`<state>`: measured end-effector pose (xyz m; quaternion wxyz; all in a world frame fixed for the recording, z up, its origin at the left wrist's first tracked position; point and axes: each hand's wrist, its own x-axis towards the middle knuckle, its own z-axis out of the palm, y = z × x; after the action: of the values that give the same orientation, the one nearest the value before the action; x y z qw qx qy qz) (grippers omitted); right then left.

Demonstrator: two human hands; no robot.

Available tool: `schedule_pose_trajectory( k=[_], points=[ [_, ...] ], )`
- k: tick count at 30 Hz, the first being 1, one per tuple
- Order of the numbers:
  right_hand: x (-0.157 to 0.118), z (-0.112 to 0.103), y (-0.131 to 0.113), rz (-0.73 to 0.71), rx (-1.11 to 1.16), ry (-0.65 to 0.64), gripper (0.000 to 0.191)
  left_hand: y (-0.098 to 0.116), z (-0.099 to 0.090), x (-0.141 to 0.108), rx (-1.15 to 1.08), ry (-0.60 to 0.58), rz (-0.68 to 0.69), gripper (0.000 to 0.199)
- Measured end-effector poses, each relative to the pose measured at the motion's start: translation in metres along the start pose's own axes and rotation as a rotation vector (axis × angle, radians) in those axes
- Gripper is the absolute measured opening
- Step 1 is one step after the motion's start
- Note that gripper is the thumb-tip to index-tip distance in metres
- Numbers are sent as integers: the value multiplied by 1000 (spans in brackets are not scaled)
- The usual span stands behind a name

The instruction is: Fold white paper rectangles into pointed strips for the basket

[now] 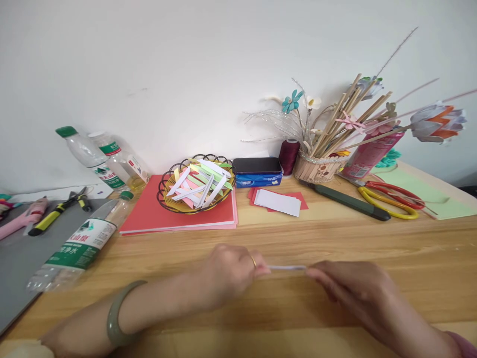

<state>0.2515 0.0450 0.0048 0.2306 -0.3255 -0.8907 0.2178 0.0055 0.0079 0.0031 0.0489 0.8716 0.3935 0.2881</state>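
Between my two hands a narrow white paper strip [286, 268] is stretched level, just above the wooden table [261, 328]. My left hand [233, 271], with a ring and a bangle on its arm, pinches the strip's left end. The other end is pinched by my right hand [354, 283], its thumb and fingers pressed together. Motion blurs both hands a little. Beyond them lies a small stack of white paper slips [278, 202] on red ones. A woven basket [164, 199] of folded paper strips in several colours stands on red paper sheets [145, 216].
At left, a plastic bottle [84, 243] lies on its side near pliers [55, 214]. Upright bottles lean by the wall. A phone [257, 164] rests on a blue packet beside a thread spool [289, 156]. Scissors [395, 199] and a dark green craft knife [350, 201] lie right.
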Motion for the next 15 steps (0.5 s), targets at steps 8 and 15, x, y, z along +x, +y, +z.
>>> schedule_pose_trajectory(
  k=[8,15],
  points=[
    [17,-3,-1,361,462,-98,45,1,-2,14,-856,-312,-764,24],
    [30,5,-9,340,525,-131,39,-5,-3,12,-1016,-311,-754,30]
  ],
)
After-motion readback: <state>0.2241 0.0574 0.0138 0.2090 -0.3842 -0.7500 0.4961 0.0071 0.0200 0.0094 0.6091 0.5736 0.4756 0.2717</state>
